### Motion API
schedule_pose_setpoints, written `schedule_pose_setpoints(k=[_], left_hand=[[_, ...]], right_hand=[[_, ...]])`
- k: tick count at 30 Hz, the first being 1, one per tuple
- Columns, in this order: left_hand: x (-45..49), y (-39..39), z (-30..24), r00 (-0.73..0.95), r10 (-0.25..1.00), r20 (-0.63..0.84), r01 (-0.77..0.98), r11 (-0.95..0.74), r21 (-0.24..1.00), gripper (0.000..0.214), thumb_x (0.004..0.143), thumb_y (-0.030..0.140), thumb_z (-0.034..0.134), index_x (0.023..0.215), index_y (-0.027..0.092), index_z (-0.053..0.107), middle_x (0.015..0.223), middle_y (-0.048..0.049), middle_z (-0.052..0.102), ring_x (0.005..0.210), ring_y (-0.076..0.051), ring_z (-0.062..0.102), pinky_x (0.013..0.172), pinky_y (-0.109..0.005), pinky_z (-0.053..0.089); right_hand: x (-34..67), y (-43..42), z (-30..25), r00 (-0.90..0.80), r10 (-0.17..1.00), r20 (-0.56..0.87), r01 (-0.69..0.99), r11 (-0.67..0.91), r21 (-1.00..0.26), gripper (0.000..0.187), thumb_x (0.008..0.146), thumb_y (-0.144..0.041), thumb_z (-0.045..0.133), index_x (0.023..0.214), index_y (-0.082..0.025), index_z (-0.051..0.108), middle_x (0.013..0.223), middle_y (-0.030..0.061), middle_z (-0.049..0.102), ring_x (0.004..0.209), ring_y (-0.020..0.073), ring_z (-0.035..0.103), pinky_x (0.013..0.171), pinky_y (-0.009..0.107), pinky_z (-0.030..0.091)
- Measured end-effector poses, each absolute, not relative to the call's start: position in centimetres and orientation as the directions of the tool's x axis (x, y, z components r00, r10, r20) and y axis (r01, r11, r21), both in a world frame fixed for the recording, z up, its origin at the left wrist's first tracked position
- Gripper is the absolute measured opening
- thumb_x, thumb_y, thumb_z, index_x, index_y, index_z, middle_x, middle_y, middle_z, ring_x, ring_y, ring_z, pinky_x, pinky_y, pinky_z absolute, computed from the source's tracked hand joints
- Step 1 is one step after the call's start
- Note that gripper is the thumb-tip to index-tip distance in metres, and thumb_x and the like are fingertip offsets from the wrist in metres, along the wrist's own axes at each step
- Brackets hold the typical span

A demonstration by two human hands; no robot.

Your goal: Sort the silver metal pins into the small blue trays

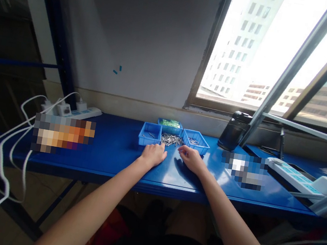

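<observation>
A heap of small metal pins (171, 139) lies on the blue table (115, 148) between two blue trays. My left hand (154, 154) rests knuckles-up just in front of the heap, fingers curled toward the pins. My right hand (190, 157) lies to the right of it, fingers pointing left at the heap's edge and pinched together. What either hand holds is too small to see. The left blue tray (150, 134) and the right blue tray (195, 141) each hold a few pins. A third blue tray (170, 124) behind them holds green parts.
A white power strip (73, 111) with white cables (5, 146) sits at the back left. A black container (234, 131) stands at the back right by a metal window bar (287, 72). Another power strip (294, 175) lies at the right.
</observation>
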State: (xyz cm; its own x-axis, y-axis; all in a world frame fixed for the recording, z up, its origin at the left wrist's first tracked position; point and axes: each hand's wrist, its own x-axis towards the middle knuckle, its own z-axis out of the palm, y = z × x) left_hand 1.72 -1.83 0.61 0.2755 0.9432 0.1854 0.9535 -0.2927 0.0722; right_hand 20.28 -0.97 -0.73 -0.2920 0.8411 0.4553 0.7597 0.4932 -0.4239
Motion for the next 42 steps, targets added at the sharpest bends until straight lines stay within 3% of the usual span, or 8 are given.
schedule_pose_setpoints(k=[9, 13, 17, 20, 22, 29, 34, 42], left_hand=[[1.7, -1.9, 0.6, 0.264, 0.945, 0.192, 0.958, -0.28, 0.066, 0.037, 0.084, 0.04, 0.032, 0.095, 0.015, 0.057, 0.091, -0.0139, 0.063, 0.086, -0.026, 0.06, 0.072, -0.035, 0.045], [1.6, -1.9, 0.7, 0.297, 0.936, 0.189, 0.947, -0.314, 0.063, 0.035, 0.084, 0.039, 0.033, 0.098, 0.017, 0.057, 0.093, -0.0129, 0.063, 0.087, -0.026, 0.06, 0.074, -0.034, 0.044], [1.6, -1.9, 0.6, 0.332, 0.922, 0.2, 0.935, -0.35, 0.061, 0.033, 0.083, 0.037, 0.035, 0.099, 0.018, 0.057, 0.093, -0.0122, 0.064, 0.086, -0.026, 0.06, 0.073, -0.035, 0.045], [1.5, -1.9, 0.6, 0.333, 0.919, 0.211, 0.934, -0.353, 0.063, 0.033, 0.083, 0.037, 0.035, 0.099, 0.019, 0.057, 0.092, -0.0123, 0.064, 0.085, -0.026, 0.06, 0.072, -0.036, 0.045], [1.5, -1.9, 0.7, 0.328, 0.923, 0.203, 0.935, -0.347, 0.067, 0.033, 0.083, 0.037, 0.035, 0.1, 0.019, 0.058, 0.093, -0.0123, 0.064, 0.086, -0.026, 0.06, 0.073, -0.035, 0.045], [1.4, -2.0, 1.0, 0.395, 0.891, 0.224, 0.899, -0.425, 0.105, 0.031, 0.084, 0.034, 0.036, 0.096, 0.021, 0.061, 0.091, -0.0081, 0.065, 0.086, -0.022, 0.06, 0.075, -0.031, 0.044], [1.3, -1.8, 0.9, 0.467, 0.843, 0.267, 0.853, -0.509, 0.114, 0.027, 0.082, 0.033, 0.04, 0.095, 0.022, 0.06, 0.095, -0.0058, 0.063, 0.088, -0.021, 0.058, 0.074, -0.029, 0.045], [1.3, -1.9, 1.1, 0.533, 0.808, 0.252, 0.816, -0.569, 0.1, 0.027, 0.083, 0.034, 0.038, 0.091, 0.02, 0.06, 0.092, -0.0064, 0.062, 0.084, -0.019, 0.059, 0.07, -0.026, 0.045]], right_hand=[[20.2, -0.9, -0.9, -0.32, 0.842, 0.435, 0.778, 0.495, -0.386, 0.02, 0.077, -0.022, 0.044, 0.087, -0.018, 0.061, 0.071, 0.0012, 0.062, 0.061, 0.0115, 0.054, 0.058, 0.02, 0.039], [19.8, -1.1, -1.0, -0.356, 0.832, 0.425, 0.816, 0.498, -0.292, 0.026, 0.079, -0.025, 0.046, 0.102, -0.022, 0.058, 0.086, 0.0032, 0.062, 0.072, 0.0133, 0.056, 0.066, 0.023, 0.041], [19.1, -1.3, -1.0, -0.435, 0.792, 0.428, 0.82, 0.545, -0.174, 0.036, 0.083, -0.032, 0.043, 0.117, -0.024, 0.05, 0.112, 0.0072, 0.055, 0.094, 0.0176, 0.054, 0.081, 0.029, 0.04], [18.8, -1.1, -0.9, -0.545, 0.738, 0.399, 0.776, 0.624, -0.095, 0.035, 0.085, -0.035, 0.04, 0.115, -0.022, 0.052, 0.117, 0.0083, 0.053, 0.107, 0.0199, 0.047, 0.091, 0.035, 0.034], [18.7, -0.8, -0.9, -0.579, 0.718, 0.387, 0.757, 0.65, -0.074, 0.032, 0.086, -0.032, 0.038, 0.11, -0.02, 0.057, 0.112, 0.0083, 0.057, 0.105, 0.0192, 0.049, 0.09, 0.036, 0.034], [19.0, -0.7, -1.0, -0.472, 0.774, 0.422, 0.778, 0.591, -0.214, 0.023, 0.08, -0.014, 0.043, 0.091, -0.018, 0.063, 0.093, 0.0057, 0.062, 0.088, 0.0161, 0.055, 0.08, 0.028, 0.041], [18.9, -1.2, -0.6, -0.433, 0.8, 0.414, 0.762, 0.571, -0.306, 0.029, 0.078, -0.01, 0.042, 0.103, -0.018, 0.055, 0.087, 0.0042, 0.062, 0.078, 0.0134, 0.056, 0.072, 0.024, 0.042], [18.4, -2.1, -0.1, -0.5, 0.708, 0.498, 0.669, 0.681, -0.297, 0.02, 0.082, -0.014, 0.04, 0.095, -0.019, 0.055, 0.09, 0.0041, 0.061, 0.08, 0.0129, 0.055, 0.073, 0.023, 0.041]])
